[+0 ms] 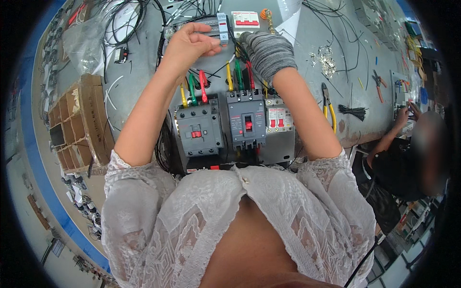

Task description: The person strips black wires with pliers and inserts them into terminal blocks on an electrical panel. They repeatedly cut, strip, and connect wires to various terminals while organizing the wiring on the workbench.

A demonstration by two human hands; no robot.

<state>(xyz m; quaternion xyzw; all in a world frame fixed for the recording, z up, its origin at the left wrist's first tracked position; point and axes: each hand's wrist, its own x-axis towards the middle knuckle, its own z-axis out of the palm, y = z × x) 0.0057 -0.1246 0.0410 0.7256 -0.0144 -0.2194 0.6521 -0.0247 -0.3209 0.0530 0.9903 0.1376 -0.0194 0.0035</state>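
Left hand (186,44) half-curled at far blue-grey module (222,24), gloved right hand (269,54) curled; holds unclear. Apparently wiring; next likely calls for steadying the module.

A white lace blouse (206,197) and one grey knit glove (273,57) are worn
The blouse is patterned with pale floral and leaf-like openwork, sheer in places, and its front is fastened by a small light button (245,181), below which the two edges are parted and trimmed with a narrow textured border; the full left sleeve (137,189) and right sleeve (331,192) are ended near the elbows in scalloped lace cuffs, so both forearms are left uncovered; the right hand (269,52) is covered to the wrist by the glove, streaked in darker and lighter grey, while the left hand (189,45) is left bare
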